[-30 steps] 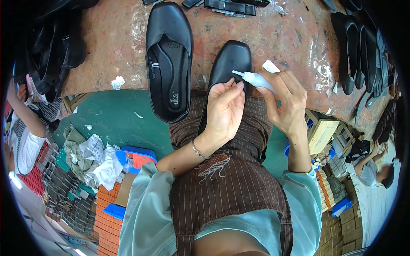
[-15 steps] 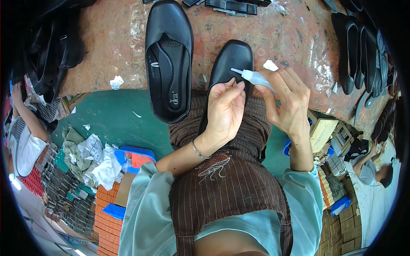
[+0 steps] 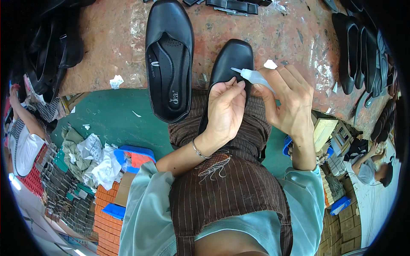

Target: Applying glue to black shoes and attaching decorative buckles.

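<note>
A black square-toed shoe (image 3: 232, 59) rests with its toe on the table edge and its heel toward my lap. My left hand (image 3: 224, 109), palm up, pinches the rim of its opening between thumb and fingers. In my right hand (image 3: 288, 98) is a small translucent squeeze bottle (image 3: 255, 77) with a thin pointed nozzle, the fingers wrapped round it. The nozzle tip points left, over the shoe's upper just above my left fingertips; whether it touches, I cannot tell. To the left lies a matching black shoe (image 3: 169, 19), its insole showing and its heel jutting past the table edge.
The worn reddish-brown table (image 3: 111, 47) bears black shoes (image 3: 344, 47) at the right, more black shoes (image 3: 68, 51) at the left, and black bow pieces (image 3: 232, 6) at the far edge. A paper scrap (image 3: 116, 82) lies near the edge. Other people sit at both sides.
My right hand has shifted very slightly to the right. The squeeze bottle and my left hand stay almost in place.
</note>
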Tool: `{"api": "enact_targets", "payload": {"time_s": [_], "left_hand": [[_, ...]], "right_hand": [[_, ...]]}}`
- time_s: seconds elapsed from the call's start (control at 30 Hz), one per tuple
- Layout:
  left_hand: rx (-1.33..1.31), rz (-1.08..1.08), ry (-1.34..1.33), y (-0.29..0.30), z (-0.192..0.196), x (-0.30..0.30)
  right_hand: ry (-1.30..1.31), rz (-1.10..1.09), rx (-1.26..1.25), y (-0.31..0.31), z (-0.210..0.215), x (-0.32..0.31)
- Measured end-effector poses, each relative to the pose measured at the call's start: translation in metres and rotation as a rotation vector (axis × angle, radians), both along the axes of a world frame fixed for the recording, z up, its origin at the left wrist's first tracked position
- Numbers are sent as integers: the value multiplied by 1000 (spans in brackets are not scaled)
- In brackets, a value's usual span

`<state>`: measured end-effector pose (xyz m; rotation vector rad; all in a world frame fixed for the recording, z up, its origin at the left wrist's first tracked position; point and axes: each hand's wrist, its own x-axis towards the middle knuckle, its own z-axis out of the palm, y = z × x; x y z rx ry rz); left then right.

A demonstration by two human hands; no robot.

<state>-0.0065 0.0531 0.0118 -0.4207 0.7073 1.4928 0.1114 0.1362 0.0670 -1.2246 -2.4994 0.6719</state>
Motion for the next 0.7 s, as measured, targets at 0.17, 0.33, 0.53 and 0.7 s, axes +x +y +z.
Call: {"api": "enact_targets", "payload": {"time_s": [0.17,0.33,0.53,0.7], "left_hand": [[-24,-23,15,2,-1,-1],[-7,-4,-14,2,1,-1],[-50,-7,-27,0,0,-1],[-29,18,-32,-1,-1,-1]], "right_hand": [[-8,17,-2,1,2,0],[3,6,-2,2,3,0],[3,-13,1,1,2,8],[37,-51,-99,1,-2,19]]}}
